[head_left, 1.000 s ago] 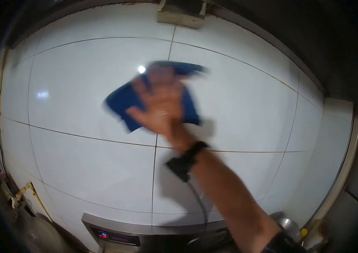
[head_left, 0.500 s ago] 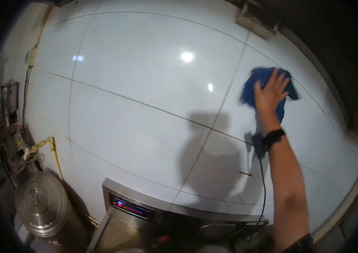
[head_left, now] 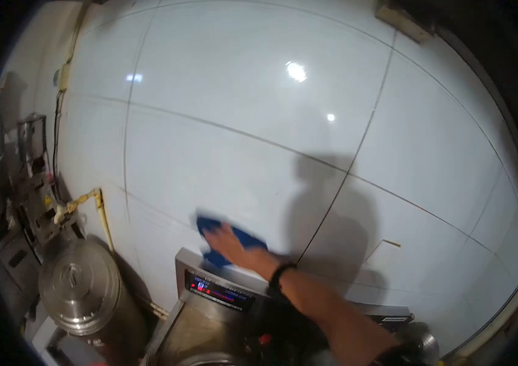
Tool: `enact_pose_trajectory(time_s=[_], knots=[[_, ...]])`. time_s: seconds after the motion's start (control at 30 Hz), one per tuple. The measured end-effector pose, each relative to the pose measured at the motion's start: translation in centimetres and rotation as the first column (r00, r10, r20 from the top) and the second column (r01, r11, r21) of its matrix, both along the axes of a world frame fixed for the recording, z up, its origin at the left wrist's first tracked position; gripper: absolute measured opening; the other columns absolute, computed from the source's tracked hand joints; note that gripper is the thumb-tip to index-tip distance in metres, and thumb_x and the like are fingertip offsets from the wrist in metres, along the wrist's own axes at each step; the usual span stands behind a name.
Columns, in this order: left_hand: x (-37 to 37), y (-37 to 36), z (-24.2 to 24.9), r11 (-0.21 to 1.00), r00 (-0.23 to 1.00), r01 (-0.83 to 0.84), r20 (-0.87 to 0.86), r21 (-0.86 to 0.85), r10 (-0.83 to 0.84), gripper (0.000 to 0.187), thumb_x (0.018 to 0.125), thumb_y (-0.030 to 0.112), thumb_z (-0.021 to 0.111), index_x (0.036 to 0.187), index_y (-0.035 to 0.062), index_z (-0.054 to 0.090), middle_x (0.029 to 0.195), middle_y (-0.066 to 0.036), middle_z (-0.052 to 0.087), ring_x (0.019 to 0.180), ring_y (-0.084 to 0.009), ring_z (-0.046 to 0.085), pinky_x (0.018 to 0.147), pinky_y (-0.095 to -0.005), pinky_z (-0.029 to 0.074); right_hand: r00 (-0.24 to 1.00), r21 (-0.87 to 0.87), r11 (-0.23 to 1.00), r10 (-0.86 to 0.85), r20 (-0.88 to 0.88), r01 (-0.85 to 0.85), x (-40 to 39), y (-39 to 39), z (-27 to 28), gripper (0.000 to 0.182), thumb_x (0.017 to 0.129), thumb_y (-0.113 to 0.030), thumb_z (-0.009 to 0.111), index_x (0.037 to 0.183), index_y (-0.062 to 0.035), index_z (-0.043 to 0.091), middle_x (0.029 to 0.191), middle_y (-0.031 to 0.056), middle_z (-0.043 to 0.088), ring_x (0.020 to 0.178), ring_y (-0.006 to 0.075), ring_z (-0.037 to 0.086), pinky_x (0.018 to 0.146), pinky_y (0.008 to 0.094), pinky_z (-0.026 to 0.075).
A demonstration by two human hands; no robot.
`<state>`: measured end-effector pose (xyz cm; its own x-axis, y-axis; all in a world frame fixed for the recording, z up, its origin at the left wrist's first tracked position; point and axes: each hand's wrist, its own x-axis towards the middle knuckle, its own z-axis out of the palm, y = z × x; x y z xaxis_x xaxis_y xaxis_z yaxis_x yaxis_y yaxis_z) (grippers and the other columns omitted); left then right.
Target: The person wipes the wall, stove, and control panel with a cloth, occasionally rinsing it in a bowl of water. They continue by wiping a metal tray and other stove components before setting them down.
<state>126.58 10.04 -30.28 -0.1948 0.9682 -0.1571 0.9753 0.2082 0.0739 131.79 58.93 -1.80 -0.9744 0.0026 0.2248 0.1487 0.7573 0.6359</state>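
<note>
Dark band [head_left: 278, 279] on right wrist. Right hand [head_left: 234, 249] flat over blue cloth [head_left: 243, 236], fingers extended but blurred; cannot tell whether they grip. Left hand out of view. Cloth now low on tiled wall [head_left: 240, 79], down from upper right tiles: contact shifts beside lit control panel [head_left: 219, 291]. Lidded metal pot [head_left: 82, 287] farther left, below yellow pipe [head_left: 104, 213].
</note>
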Motion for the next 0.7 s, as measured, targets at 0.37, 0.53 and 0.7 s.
enact_pose_trajectory(time_s=[0.37,0.53,0.7], knots=[[1.1,-0.6,1.9,0.981,0.980,-0.169,0.124,0.098,0.156,0.063,0.099,0.020,0.048,0.156,0.0099,0.025,0.160,-0.023,0.023,0.145,-0.0420,0.029,0.118,-0.0477,0.030,0.939,0.267,0.959,0.005,-0.343,0.092,4.8,-3.9,26.1,0.075,0.094,-0.031,0.058,0.157,-0.0083,0.025,0.122,0.0251,0.061,0.108,0.0451,0.059,0.112,0.0632,0.031],[-0.1,-0.3,-5.5,0.985,0.994,-0.112,0.007,0.134,0.112,0.065,0.098,0.021,0.050,0.156,0.0098,0.024,0.161,-0.021,0.023,0.145,-0.0404,0.028,0.119,-0.0483,0.028,0.789,0.343,0.920,0.067,-0.610,0.188,0.2,-3.6,25.6,0.071,0.094,-0.043,0.059,0.152,-0.0076,0.037,0.163,0.0151,0.021,0.139,0.0346,0.038,0.116,0.0553,0.029],[0.6,0.4,0.5,0.976,0.989,0.005,-0.144,-0.219,-0.038,0.065,0.098,0.021,0.051,0.156,0.0084,0.024,0.161,-0.017,0.026,0.147,-0.0368,0.026,0.121,-0.0477,0.025,0.970,-0.057,0.978,-0.207,-0.130,0.201,9.4,-0.1,14.5,0.075,0.087,-0.028,0.068,0.153,-0.0119,0.036,0.149,0.0154,0.045,0.135,0.0386,0.043,0.116,0.0626,0.022]])
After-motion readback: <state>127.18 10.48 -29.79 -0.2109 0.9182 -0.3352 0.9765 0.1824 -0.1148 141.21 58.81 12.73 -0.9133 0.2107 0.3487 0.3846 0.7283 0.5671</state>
